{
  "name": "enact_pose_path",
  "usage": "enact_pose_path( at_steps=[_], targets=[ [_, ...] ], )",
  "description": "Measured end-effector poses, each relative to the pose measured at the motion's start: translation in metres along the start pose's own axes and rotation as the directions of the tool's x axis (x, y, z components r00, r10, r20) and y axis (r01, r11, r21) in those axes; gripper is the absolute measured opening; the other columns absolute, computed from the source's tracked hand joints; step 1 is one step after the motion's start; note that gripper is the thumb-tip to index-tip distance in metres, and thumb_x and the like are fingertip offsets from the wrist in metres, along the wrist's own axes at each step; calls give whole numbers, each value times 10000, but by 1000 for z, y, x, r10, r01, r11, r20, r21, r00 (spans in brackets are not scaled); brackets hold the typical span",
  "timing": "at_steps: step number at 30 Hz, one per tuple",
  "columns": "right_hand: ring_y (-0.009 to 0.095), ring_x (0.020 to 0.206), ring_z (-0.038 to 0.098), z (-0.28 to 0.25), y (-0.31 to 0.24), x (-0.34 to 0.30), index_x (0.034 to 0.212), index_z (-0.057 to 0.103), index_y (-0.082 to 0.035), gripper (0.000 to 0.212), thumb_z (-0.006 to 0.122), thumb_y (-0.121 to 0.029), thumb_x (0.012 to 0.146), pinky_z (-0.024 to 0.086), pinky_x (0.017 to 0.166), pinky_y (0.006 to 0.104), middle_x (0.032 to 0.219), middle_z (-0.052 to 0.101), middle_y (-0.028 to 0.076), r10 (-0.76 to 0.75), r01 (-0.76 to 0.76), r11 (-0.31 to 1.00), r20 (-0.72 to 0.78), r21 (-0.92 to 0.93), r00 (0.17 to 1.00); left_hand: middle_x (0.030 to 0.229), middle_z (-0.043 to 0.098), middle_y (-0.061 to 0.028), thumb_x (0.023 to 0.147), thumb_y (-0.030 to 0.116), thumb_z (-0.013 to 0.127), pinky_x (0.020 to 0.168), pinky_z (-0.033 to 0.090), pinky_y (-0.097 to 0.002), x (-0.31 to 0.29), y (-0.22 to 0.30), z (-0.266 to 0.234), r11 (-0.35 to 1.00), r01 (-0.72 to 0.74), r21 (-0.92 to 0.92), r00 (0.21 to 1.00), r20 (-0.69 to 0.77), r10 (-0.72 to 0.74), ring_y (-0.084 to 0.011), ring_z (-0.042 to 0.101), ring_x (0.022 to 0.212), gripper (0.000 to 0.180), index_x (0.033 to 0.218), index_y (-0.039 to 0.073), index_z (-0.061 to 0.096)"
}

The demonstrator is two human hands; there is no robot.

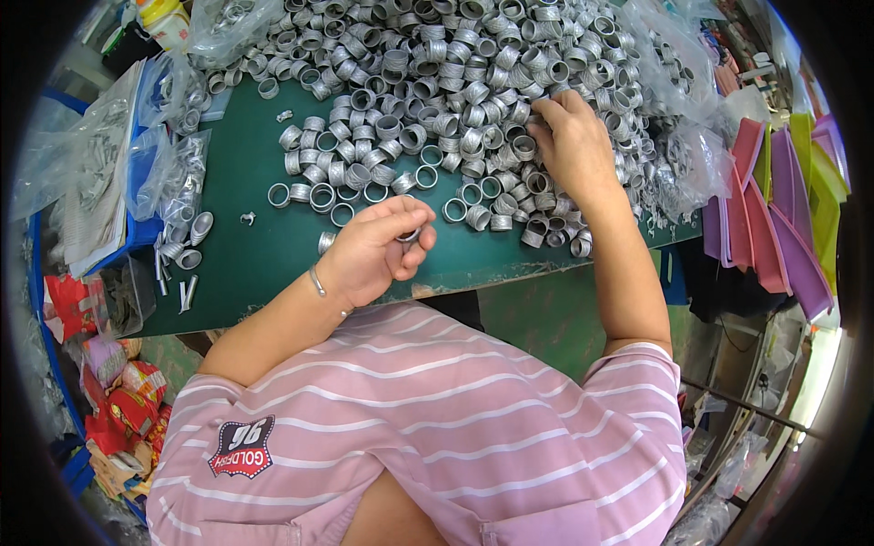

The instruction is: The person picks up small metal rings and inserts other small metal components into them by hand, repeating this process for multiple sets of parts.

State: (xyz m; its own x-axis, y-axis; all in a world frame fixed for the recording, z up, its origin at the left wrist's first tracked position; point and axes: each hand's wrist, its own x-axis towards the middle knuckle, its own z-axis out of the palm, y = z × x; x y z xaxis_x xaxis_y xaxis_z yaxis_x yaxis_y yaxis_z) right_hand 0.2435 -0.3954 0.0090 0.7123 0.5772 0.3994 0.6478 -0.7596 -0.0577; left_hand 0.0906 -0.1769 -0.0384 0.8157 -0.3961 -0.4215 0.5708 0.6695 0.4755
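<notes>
My left hand [375, 249] is held over the table's near edge, its fingers curled around a silver-grey metal ring [411, 235]; only part of that ring shows. My right hand [575, 144] reaches into the right side of a large pile of the same metal rings [428, 64]. Its thumb and fingers are bent down among the rings; whatever lies between the fingertips cannot be made out. Short, ridged rings lie loose in front of the pile, and one [453, 210] rests flat just right of my left hand.
The green tabletop [241, 173] carries small metal pieces [187, 293] at the left. Clear plastic bags [692, 164] flank the pile. A blue bin [143, 232] with papers stands left; pink, purple and green trays [760, 218] stand right. Red packets [132, 409] sit lower left.
</notes>
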Motion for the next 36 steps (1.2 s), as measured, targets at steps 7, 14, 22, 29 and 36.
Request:
enact_pose_path(
  at_steps=[7, 14, 22, 29, 36],
  targets=[
    [304, 781, 542, -10, -6, 3, 798, 565, -32, 161, 675, -50, 681, 440, 654, 407, 823, 536, 105, -110, 110, 993, -13, 45, 994, 874, 585, -89, 937, 211, 439, 551, 450, -257, 3, -6, 4, 1000, -13, 24, 1000, -28, 14, -135, 551, 704, 216, 1037, 35, 514],
    [296, 715, 532, -2, -64, -24, 735, 574, -30, 133, 680, -106, 711, 442, 622, 382, 735, 540, 112, -161, 161, 850, -44, 502, 986, 962, 599, -129, 941, 229, 426, 580, 505, -268, 8, 1, 6, 974, 37, -223, 995, -87, -58, -184, 605, 799, 261, 1071, 21, 515],
    [267, 723, 536, 22, -29, -6, 692, 599, -38, 113, 661, -130, 711, 383, 635, 384, 722, 556, 80, -11, 12, 1000, -195, 4, 981, 1039, 585, -109, 926, 226, 454, 626, 481, -255, 3, -4, 0, 997, 42, -71, 997, -61, -47, -170, 597, 891, 307, 1158, 28, 490],
    [245, 730, 544, 11, -68, -17, 690, 625, -57, 112, 658, -153, 737, 380, 685, 360, 736, 589, 69, -127, 153, 908, -92, 391, 988, 971, 580, -89, 935, 314, 435, 589, 474, -248, 4, -1, -3, 986, 17, -168, 995, -92, -33, -155, 588, 826, 354, 1168, 53, 489],
    [257, 799, 513, 49, -44, -4, 704, 638, -71, 113, 680, -175, 693, 331, 750, 412, 762, 565, 57, 125, -153, 981, -217, -117, 968, 862, 593, -73, 892, 229, 507, 531, 459, -242, 4, -6, -8, 979, 82, -189, 995, -48, -92, -127, 572, 693, 210, 1006, 61, 557]
  ],
)
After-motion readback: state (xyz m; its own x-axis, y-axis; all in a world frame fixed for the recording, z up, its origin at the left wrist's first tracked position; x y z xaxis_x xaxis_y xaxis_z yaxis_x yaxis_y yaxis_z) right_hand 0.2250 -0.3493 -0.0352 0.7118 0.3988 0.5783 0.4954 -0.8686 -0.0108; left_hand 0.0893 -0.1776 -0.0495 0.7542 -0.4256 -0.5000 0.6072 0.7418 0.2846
